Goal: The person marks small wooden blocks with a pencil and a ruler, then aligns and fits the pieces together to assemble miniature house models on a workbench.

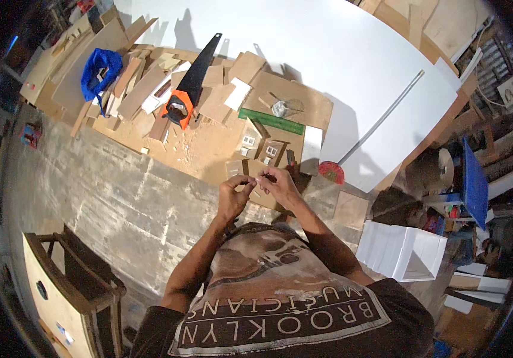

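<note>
Right between the two hands sits a small pale piece point(257, 178), too tiny to identify, perhaps a sliver of card or wood. It is held out in front of the chest, just above the near edge of the brown board point(209, 152) that lies on the floor. The left hand point(234, 194) comes at it from the left, the right hand point(277, 184) from the right, so the piece lies at the meeting point of both sets of fingertips, with neither hand clearly nearer. Its long axis cannot be told at this size; it seems to run roughly across, from one hand to the other.

Both sets of fingers are drawn close together in a pinch, thumb against forefinger, with the remaining fingers curled loosely behind. The right hand's fingers point(265, 176) appear to grip the piece itself, while the left hand's fingers point(246, 181) touch or nearly touch its other end; whether they actually press on it is not clear.

Just beyond the hands stand small model house parts point(260, 146), with a green ruler point(270, 121) behind them and an orange-handled handsaw point(192, 83) further left. A red round object point(331, 172) lies to the right.
</note>
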Tool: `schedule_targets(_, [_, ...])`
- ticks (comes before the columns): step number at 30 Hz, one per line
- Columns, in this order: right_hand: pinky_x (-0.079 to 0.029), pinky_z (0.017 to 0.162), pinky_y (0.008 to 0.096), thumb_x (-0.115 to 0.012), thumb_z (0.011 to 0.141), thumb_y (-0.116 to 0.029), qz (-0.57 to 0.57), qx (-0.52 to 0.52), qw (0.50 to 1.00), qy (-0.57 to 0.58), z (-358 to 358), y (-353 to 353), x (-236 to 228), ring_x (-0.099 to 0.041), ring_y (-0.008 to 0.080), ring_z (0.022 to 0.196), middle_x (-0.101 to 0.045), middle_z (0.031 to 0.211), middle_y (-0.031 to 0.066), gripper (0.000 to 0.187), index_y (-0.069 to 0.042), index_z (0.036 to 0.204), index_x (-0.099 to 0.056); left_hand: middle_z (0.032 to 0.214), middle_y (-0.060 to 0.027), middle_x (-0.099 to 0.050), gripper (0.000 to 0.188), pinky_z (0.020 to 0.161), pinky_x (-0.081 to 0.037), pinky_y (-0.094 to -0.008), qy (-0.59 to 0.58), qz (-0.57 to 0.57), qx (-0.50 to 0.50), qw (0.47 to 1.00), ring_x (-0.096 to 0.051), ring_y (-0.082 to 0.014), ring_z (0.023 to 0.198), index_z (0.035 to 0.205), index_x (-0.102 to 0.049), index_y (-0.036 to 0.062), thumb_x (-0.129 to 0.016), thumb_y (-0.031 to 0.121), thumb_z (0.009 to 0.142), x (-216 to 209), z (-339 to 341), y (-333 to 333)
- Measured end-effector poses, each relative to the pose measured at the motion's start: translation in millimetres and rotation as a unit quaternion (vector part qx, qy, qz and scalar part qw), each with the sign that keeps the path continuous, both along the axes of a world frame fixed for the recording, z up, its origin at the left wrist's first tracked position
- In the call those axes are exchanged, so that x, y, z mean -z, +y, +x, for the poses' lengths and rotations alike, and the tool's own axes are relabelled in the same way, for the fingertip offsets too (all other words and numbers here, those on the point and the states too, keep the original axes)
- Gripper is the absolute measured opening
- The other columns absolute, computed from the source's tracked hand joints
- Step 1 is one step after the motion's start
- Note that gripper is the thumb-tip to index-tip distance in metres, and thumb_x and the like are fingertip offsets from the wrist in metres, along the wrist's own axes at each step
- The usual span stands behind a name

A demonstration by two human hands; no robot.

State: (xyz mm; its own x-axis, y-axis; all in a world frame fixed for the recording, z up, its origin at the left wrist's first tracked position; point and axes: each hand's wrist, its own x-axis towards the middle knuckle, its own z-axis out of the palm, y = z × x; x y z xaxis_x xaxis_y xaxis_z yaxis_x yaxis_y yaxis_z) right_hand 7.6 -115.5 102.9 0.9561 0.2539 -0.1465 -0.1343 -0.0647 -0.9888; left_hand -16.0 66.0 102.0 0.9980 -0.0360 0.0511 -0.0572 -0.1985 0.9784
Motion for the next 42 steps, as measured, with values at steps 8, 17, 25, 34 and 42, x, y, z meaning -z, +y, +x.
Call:
schedule_targets(8, [-0.05,0.065,0.0282,-0.067,0.095,-0.021,-0.043,-0.109,0.992,0.037,30.0,-5.1,-19.0,-0.06,0.0101,0.074,-0.066,0.083,0.0037,0.024,0.003,0.099,-0.068,0.091,-0.0045,-0.072,0.012,0.058,-0.055,-0.0256,0.15,-0.126,-0.029,0.98,-0.064,-0.0095,0.073,0.101,-0.073,0.0034,-0.073,0.011,0.092,-6.1,6.8,-1.1])
schedule_targets(17, [-0.052,0.076,0.0303,-0.068,0.092,-0.018,-0.076,-0.122,0.989,-0.025,52.0,-46.5,19.4,-0.063,0.0125,0.084,-0.068,0.088,0.0061,0.021,0.001,0.1,-0.069,0.088,-0.0001,-0.068,0.021,0.055,-0.053,-0.0253,0.233,-0.253,-0.145,0.928,-0.062,-0.0078,0.071,0.114,-0.07,0.0066,-0.071,0.014,0.094,3.4,-60.6,-4.7])
schedule_targets(25, [-0.053,0.078,0.0368,-0.069,0.086,-0.015,-0.326,0.127,0.906,-0.237,227.9,-130.9,82.6,-0.067,0.0249,0.085,-0.068,0.088,0.0138,0.022,-0.002,0.104,-0.069,0.092,-0.0032,-0.068,0.018,0.057,-0.051,-0.0262,0.253,-0.379,-0.246,0.855,-0.062,-0.0121,0.074,0.112,-0.069,-0.001,-0.068,0.004,0.094,-8.6,-71.9,-33.6])
schedule_targets(34, [-0.053,0.083,0.0465,-0.066,0.084,-0.015,-0.449,0.033,0.849,-0.275,273.0,-113.3,88.5,-0.066,0.0382,0.094,-0.069,0.096,0.0198,0.017,-0.003,0.095,-0.069,0.095,-0.0022,-0.07,0.018,0.061,-0.05,-0.0272,0.246,-0.316,-0.167,0.901,-0.064,-0.0111,0.083,0.112,-0.071,0.0035,-0.069,0.009,0.095,-18.9,-0.3,6.3])
schedule_targets(42, [-0.051,0.071,0.0491,-0.062,0.083,-0.011,-0.468,0.085,0.848,-0.235,263.5,-99.2,69.2,-0.065,0.0427,0.077,-0.066,0.081,0.023,0.014,0.0,0.076,-0.065,0.094,-0.0033,-0.071,0.022,0.069,-0.055,-0.0285,0.205,-0.33,-0.133,0.912,-0.066,-0.0118,0.083,0.115,-0.069,0.0023,-0.071,0.01,0.094,-22.8,39.4,16.4])
